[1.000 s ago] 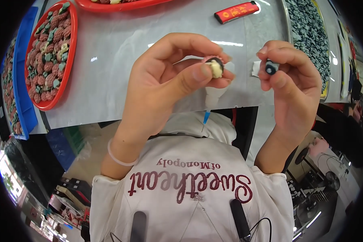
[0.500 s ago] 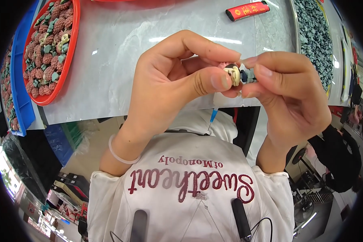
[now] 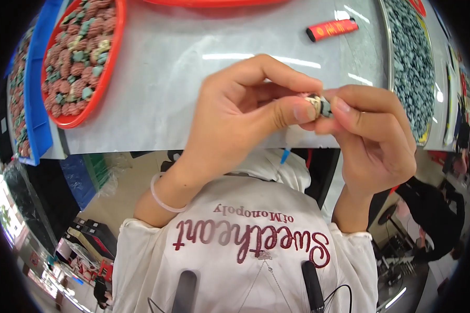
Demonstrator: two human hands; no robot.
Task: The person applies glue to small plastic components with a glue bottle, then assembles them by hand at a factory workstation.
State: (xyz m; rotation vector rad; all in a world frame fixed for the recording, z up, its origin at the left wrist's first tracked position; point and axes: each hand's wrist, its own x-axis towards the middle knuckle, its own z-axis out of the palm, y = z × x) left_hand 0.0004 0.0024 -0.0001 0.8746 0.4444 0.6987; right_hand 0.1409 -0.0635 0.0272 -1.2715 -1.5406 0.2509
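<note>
The small multicoloured piece (image 3: pixel 315 103) sits pinched between both hands (image 3: pixel 234 116) (image 3: pixel 377 135).

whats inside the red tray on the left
The red tray holds a heap of pink ridged pieces, grey-green pieces and some cream ones. The heap hides its bottom and any lower pieces.

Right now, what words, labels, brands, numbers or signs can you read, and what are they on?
I won't copy wording out, only place it.
White cloth shirt: dark red lettering, two lines, upside down, readable.
Red oblong object with black end: yellow characters, too blurred to read.
Small cream-and-pink piece, small blue-grey piece, both held: no lettering visible.
Nothing else readable.
</note>
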